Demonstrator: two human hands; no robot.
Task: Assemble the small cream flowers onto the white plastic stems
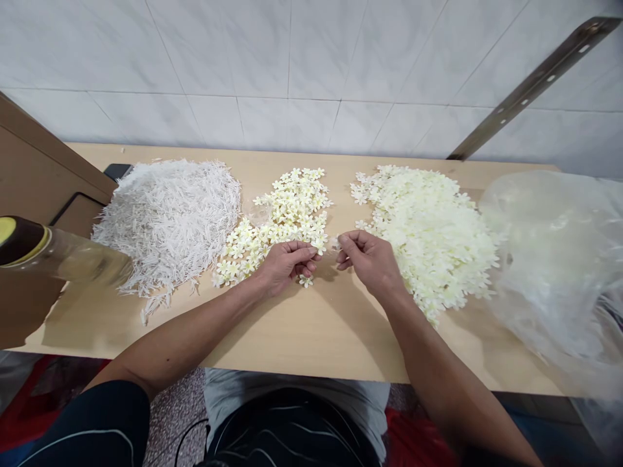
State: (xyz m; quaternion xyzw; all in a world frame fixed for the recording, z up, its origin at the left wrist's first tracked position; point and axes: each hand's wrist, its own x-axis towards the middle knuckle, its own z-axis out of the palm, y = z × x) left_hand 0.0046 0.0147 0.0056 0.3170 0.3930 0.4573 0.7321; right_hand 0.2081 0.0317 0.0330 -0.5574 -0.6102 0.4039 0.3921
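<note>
My left hand (292, 263) is closed in a pinch at the right edge of the middle pile of small white-yellow flowers (292, 201); a flower shows by its fingertips. Facing it across a narrow gap, my right hand (367, 259) pinches something small and pale, perhaps a flower, too small to make out. A single flower (306, 281) lies just below my left hand. To the right of my right hand spreads a bigger heap of pale flowers (433, 227). White thin stem-like pieces (170, 214) form a heap on the left.
The wooden table (302, 337) stands against a tiled wall. A clear plastic bag (549, 259) bulges at the right end. On the left are a jar with a dark and yellow lid (73, 256) and a brown board (43, 168). A metal bracket (530, 91) slants down the wall.
</note>
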